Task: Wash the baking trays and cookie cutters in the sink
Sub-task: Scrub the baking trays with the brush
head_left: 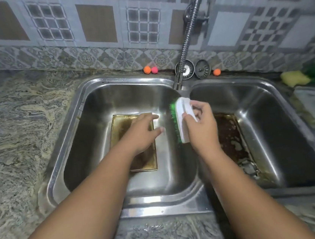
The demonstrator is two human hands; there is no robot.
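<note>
Right hand (pixel 198 122) grips the brush (pixel 182 120); left hand (pixel 144 133), open and empty, could slip on the greasy tray (pixel 118 128).

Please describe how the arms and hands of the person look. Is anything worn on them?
Both forearms are bare up to the frame edge: no sleeves show. The left hand and right hand wear no gloves, and no rings, watch or bracelet are visible. Fingernails look short and plain, though the picture is somewhat blurred.

Marble countertop (pixel 14 127), double steel sink (pixel 163 208), yellow sponge (pixel 294 78)
</note>
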